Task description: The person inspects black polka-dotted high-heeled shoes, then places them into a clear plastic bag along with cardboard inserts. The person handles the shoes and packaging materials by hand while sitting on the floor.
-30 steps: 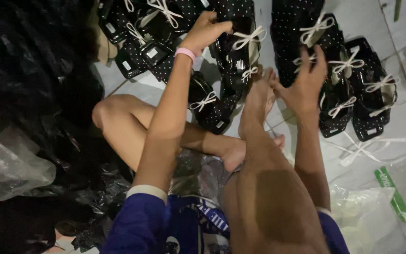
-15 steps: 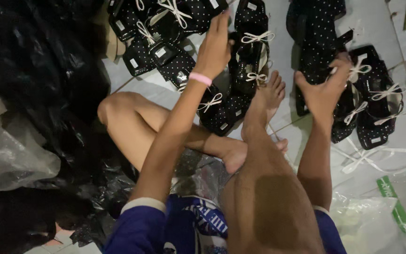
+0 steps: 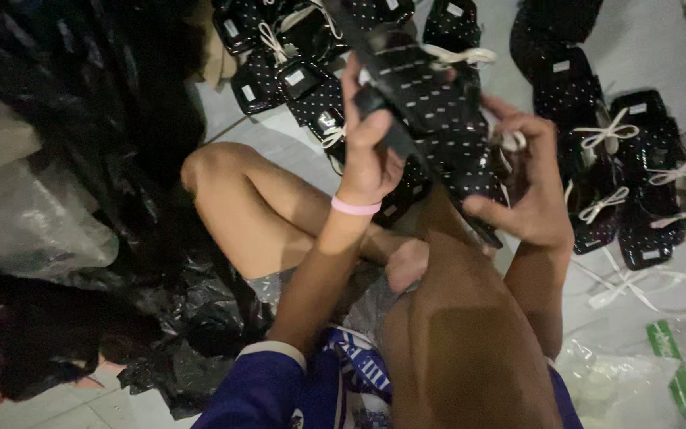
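Both hands, left point(image 3: 371, 155) and right point(image 3: 529, 202), grip a black dotted shoe point(image 3: 430, 103) at upper centre (bow point(image 3: 470, 56) on top); best kept level, held firmly.

Black slipper point(image 3: 430, 103) with small white dots, being held up between both hands, well above the floor and the bare legs. Lying tilted, running from upper left down to lower right, dotted surface facing the camera. White ribbon bow point(image 3: 508, 140) showing at its right edge. Being gripped near the upper end by the left hand point(image 3: 368, 151), with the right hand point(image 3: 527, 187) cupping the lower end.
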